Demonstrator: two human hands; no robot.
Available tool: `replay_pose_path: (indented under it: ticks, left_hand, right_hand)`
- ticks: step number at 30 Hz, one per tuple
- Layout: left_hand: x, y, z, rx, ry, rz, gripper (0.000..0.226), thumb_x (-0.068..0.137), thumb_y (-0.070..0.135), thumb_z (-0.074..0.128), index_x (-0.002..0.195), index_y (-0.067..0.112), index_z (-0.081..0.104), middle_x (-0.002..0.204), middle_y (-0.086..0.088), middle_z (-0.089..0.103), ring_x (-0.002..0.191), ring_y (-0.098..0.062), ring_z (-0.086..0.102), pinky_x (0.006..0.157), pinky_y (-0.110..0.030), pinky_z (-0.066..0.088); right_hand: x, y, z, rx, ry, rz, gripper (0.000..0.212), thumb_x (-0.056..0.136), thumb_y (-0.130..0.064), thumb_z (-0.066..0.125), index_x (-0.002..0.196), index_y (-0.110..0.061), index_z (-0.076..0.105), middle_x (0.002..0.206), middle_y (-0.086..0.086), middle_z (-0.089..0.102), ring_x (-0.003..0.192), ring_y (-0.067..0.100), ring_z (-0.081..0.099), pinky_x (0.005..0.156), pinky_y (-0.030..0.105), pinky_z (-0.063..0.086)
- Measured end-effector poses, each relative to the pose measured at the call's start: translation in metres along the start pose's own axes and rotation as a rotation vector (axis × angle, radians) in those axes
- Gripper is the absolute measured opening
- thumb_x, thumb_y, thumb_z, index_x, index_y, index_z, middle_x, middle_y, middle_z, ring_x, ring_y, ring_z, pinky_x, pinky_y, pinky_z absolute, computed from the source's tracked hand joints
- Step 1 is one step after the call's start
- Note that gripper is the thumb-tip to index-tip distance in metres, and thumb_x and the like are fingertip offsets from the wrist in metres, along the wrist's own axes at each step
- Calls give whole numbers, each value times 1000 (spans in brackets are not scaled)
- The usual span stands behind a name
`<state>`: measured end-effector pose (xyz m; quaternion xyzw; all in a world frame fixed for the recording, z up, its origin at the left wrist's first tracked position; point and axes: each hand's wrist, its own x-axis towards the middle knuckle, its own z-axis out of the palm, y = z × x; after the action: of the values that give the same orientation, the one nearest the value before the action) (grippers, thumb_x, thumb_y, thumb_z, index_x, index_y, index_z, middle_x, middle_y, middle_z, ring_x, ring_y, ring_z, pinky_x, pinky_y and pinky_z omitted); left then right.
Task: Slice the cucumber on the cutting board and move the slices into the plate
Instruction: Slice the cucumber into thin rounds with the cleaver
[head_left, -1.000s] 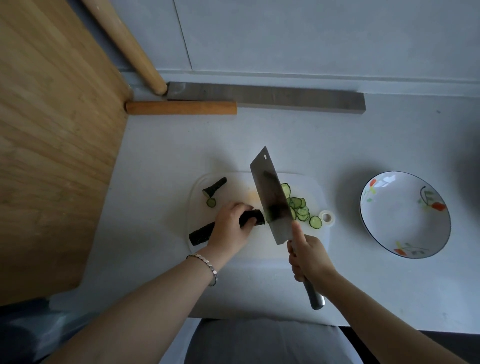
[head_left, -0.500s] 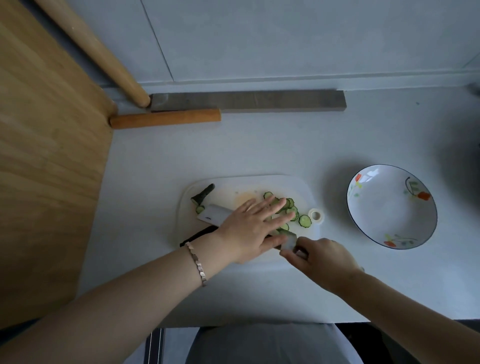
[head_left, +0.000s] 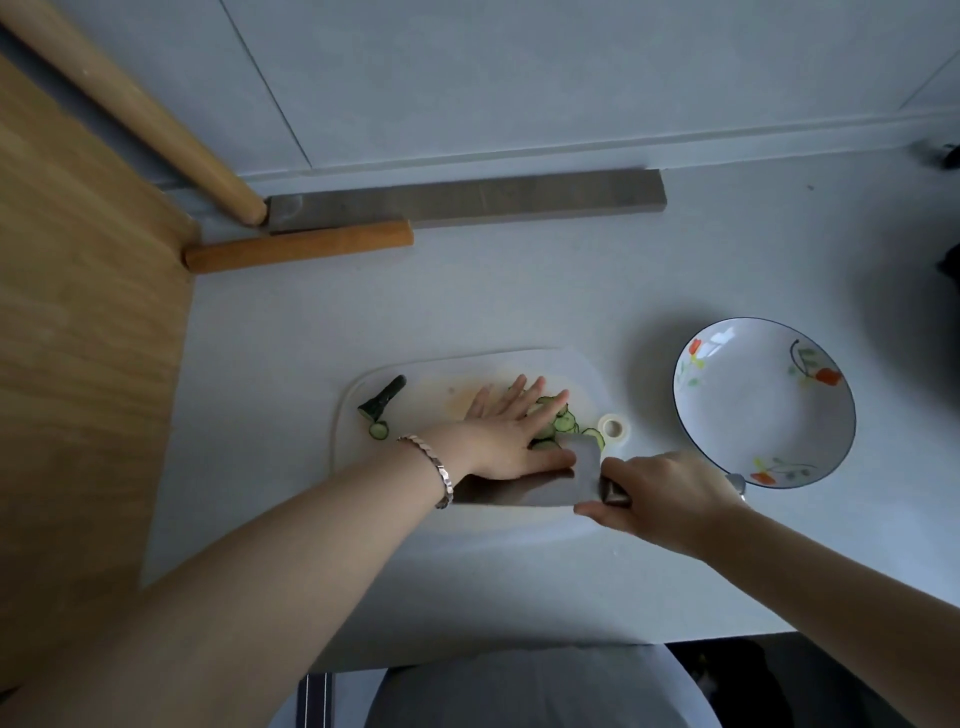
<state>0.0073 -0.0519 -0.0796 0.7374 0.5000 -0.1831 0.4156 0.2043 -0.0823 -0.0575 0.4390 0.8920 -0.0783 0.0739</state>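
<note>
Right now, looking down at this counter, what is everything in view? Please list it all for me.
cutting board: one, white, middle of the counter
cucumber slices: overlapping pile, too bunched to count, green, on the board under and beside the left fingers
lone slice: one, green, left end of the board
cucumber end: one, dark green, left end of the board
cleaver: one, steel, blade flat along the board's near edge
plate: one, white with flowers, right of the board
pale rod: one, leaning by the wall
orange rod: one, lying by the wall
grey strip: one, along the wall
wooden panel: one, far left
bracelet: one, silvery, left wrist
left hand: flat on the slices
right hand: grips the cleaver handle
</note>
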Motion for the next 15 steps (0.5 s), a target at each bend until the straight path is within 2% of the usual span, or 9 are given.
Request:
replay_pose_path:
  ticks: [1,2,7,11,15]
  left_hand:
    - [2,-4,1,1,7,-5,75,85,67,29,139,40,-16,151,8,-26,135,-9,-30,113,-45,-15]
    - [3,-6,2,3,14,-5,75,85,67,28,139,40,-16,151,8,-26,134,-9,-31,113,-45,-15]
    - [9,-9,4,-41,84,-9,68,89,61,27,141,40,-11,152,5,-23,136,-12,-29,113,-47,-15]
    - [17,-21,-5,32,111,-62,62,93,55,25,142,37,-9,154,2,-19,138,-15,-26,112,-49,-14]
    - [7,-35,-19,106,244,-78,60,95,49,25,144,31,-5,155,1,-11,141,-15,-16,114,-46,-8]
  right_hand:
    - [-2,0,5,6,51,-15,57,78,-66,34,54,-18,54,39,-2,52,32,21,53,38,20,19]
    - [-3,1,10,11,92,-27,57,75,-67,34,50,-20,52,34,-3,47,26,20,47,39,18,15]
    - [-6,6,13,65,152,-72,61,78,-68,32,48,-18,49,33,-2,44,24,20,43,39,17,13]
    - [-13,13,5,93,171,-104,76,90,-68,10,48,-17,48,33,-3,42,24,17,41,40,16,4]
    - [-20,22,3,75,157,-95,77,90,-67,8,48,-17,48,33,-1,42,23,14,41,39,16,14]
